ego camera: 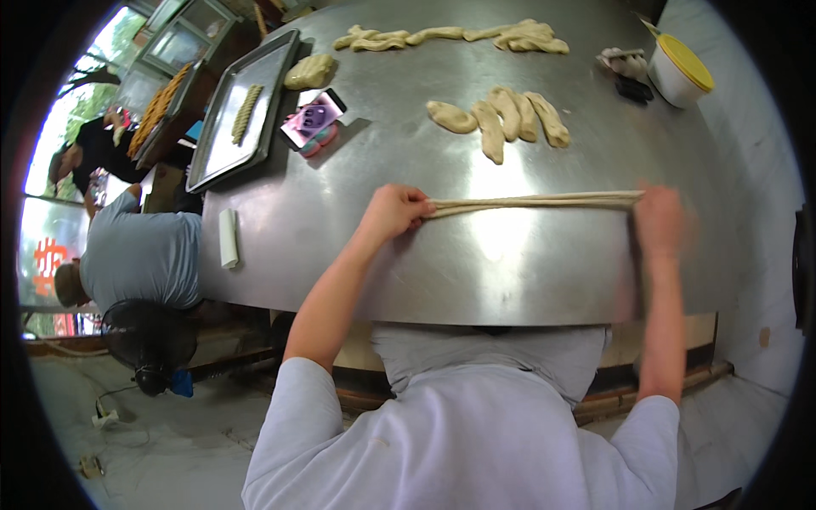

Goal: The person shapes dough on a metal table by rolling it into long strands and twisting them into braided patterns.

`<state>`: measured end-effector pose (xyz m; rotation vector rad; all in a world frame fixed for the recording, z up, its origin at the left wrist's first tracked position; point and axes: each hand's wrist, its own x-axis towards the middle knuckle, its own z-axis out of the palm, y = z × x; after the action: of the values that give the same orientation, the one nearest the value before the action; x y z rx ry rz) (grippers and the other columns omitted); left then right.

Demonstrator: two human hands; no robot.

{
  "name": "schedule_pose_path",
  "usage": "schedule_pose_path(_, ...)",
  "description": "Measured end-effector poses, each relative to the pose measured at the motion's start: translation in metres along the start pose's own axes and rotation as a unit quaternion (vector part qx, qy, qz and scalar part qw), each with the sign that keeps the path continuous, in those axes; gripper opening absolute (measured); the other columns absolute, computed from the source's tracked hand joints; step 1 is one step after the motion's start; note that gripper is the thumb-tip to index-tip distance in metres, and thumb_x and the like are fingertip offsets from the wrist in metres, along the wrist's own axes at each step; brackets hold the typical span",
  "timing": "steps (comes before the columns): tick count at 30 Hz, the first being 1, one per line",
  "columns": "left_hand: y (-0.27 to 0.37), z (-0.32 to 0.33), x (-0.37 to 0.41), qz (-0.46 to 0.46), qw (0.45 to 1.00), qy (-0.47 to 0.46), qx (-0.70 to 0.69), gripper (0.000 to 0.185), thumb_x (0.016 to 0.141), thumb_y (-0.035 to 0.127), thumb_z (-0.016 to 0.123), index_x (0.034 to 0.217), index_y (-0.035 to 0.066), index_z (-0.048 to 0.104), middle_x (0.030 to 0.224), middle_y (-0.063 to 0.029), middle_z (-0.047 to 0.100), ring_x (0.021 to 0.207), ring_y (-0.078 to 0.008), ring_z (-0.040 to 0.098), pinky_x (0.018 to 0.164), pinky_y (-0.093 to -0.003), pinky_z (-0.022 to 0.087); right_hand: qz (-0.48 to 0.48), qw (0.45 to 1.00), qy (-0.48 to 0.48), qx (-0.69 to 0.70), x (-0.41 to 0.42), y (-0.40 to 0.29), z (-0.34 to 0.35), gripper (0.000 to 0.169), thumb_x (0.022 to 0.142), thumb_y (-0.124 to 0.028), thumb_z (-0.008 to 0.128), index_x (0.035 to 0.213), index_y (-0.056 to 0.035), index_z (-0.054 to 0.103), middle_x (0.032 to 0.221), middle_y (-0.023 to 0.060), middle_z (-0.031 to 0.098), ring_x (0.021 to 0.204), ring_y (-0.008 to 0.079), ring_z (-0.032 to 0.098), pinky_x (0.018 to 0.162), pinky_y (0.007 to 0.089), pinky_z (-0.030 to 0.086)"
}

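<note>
Several thin dough strands [529,202] stretch side by side between my hands, above the steel table [440,280]. The fingers of my left hand [400,209] pinch their left end. At the right end my right hand [660,220], blurred, is closed around the strands. Beyond them lie several short dough pieces [489,131]. Farther back, a row of longer dough pieces [440,35] runs along the table. A twisted dough stick [247,113] rests in a metal baking tray [280,83] at the far left, with a lump of dough [310,71] beside the tray.
A phone [313,120] leans on a stand left of the dough pieces. A white rolled item [228,238] lies near the left edge. A yellow-lidded white tub [682,70] stands far right, by a black object [633,89]. Two people are beyond the table's left side.
</note>
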<state>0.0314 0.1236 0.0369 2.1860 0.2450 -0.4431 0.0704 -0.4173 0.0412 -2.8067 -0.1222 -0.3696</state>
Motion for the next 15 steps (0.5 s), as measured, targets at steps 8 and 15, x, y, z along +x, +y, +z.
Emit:
schedule_pose_path(8,-0.098,-0.048,-0.005,0.078,0.984,-0.025,-0.159,0.029,0.106,0.006,0.074,0.134,-0.002,0.079,0.107,-0.0062,0.082,0.094,-0.0136,0.075,0.086,-0.0285,0.061,-0.167,0.976,-0.124,0.061,-0.183,-0.198,0.015,0.078,0.099,-0.035,0.072,0.158,0.0122,0.05,0.17,0.0352,0.041,0.166,0.0505,0.029,0.131,0.0738,0.018)
schedule_pose_path(15,-0.103,-0.071,-0.013,0.099,0.99,0.009,-0.099,0.026,0.106,0.003,0.074,0.131,-0.002,0.079,0.114,-0.0062,0.081,0.103,-0.0125,0.073,0.096,-0.0288,0.059,-0.344,0.896,-0.258,0.111,-0.11,-0.196,0.029,0.023,0.101,-0.03,0.07,0.11,-0.0093,0.071,0.113,0.0093,0.073,0.102,0.0356,0.076,0.089,0.0522,0.061)
